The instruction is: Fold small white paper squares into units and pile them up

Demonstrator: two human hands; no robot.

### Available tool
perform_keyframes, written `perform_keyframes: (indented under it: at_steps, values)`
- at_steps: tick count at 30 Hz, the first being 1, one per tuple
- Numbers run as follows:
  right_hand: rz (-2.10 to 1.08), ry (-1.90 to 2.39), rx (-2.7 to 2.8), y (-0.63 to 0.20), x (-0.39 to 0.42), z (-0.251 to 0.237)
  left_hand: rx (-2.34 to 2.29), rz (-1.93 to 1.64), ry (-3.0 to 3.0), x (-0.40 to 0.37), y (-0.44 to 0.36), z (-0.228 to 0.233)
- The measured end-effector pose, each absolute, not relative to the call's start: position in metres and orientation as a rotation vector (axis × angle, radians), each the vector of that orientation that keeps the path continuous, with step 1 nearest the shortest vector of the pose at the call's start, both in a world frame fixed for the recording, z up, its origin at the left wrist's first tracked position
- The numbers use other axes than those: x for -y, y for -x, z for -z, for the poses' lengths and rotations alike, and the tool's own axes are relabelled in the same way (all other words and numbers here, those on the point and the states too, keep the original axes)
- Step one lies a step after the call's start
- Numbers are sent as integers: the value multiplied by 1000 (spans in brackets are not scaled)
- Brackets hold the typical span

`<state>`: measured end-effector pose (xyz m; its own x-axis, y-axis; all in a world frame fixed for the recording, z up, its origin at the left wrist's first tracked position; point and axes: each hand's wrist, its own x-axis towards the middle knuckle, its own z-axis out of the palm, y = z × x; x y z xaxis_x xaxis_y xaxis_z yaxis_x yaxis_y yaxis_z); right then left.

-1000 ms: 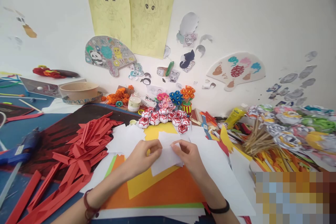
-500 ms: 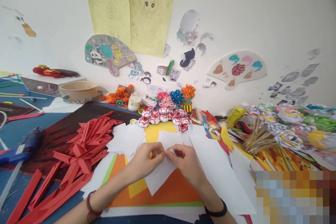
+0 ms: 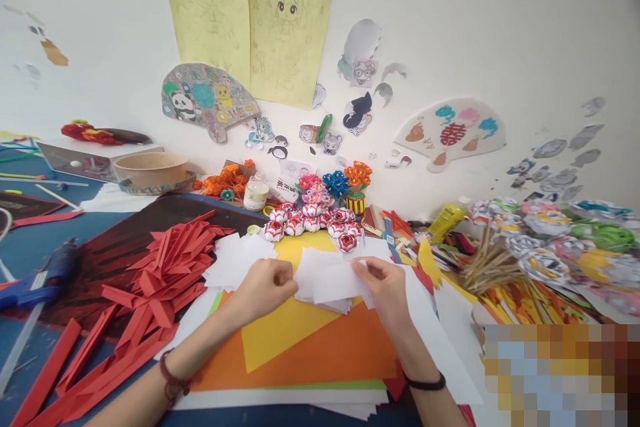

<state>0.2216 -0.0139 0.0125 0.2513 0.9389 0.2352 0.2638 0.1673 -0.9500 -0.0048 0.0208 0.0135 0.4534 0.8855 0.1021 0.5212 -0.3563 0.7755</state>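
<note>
My right hand (image 3: pixel 384 283) pinches a small sheet of white paper (image 3: pixel 334 281) by its right side. The sheet spreads leftward over other white pieces. At the left edge of these papers is my left hand (image 3: pixel 270 287), fingers curled closed; whatever they hold, if anything, is hidden. Beneath lie a yellow sheet (image 3: pixel 267 340) and a larger orange sheet (image 3: pixel 325 360). More white papers (image 3: pixel 237 263) lie beyond my left hand. Red-and-white folded paper flowers (image 3: pixel 311 220) sit just behind the sheets.
Folded red paper strips (image 3: pixel 167 267) are heaped on the left, beside a blue glue gun (image 3: pixel 47 277). A glue jar (image 3: pixel 256 193) and potted craft flowers (image 3: pixel 357 187) stand by the wall. Wooden sticks (image 3: pixel 487 267) and wrapped paper flowers (image 3: pixel 555 233) crowd the right.
My hands, fingertips together before, have moved apart, the right one going right and slightly up. The white paper that hung point-down toward me now spreads sideways, uncovering more yellow and orange.
</note>
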Motion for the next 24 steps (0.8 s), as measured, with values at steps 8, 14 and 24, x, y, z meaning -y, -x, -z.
perform_keyframes:
  at_steps: [8, 14, 24]
  values:
    - [-895, 1215, 1183, -207, 16, -8, -1150, -876, -1948, -16, -3, -16]
    - [-1140, 1229, 1327, -206, 14, -6, -1110, -977, -1882, -22, 0, -14]
    - [-1108, 1219, 1623, -197, 12, 2, -1039, -856, -1948, -9, -7, -10]
